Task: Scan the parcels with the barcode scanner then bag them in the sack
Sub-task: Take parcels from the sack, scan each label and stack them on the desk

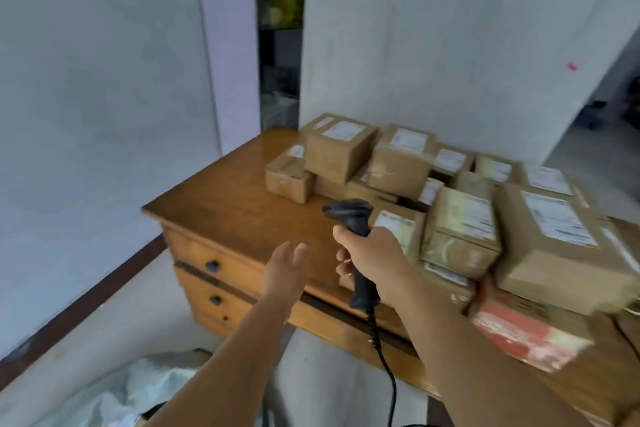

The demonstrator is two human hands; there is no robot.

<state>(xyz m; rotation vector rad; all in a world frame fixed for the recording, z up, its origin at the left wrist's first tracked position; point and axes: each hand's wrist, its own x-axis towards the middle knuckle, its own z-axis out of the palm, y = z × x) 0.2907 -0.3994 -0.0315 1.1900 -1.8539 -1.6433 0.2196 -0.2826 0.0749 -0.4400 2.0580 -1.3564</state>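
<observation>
The right hand (372,258) has its fingers wrapped round the grip of the black barcode scanner (353,243), head pointing left and away, cord (382,357) trailing down off the desk's front edge. The left hand (289,265) is empty, fingers straight and loosely spread, hovering over the bare left part of the desk (221,198).

The parcels (460,218) are brown boxes with white labels, piled along the back and right side. The sack (114,395) looks like the pale crumpled thing on the floor at bottom left, though it's blurry.

Best bet: the free hand grabs a top box from the near stack, label up, and the scanner squares to the barcode before bagging.
</observation>
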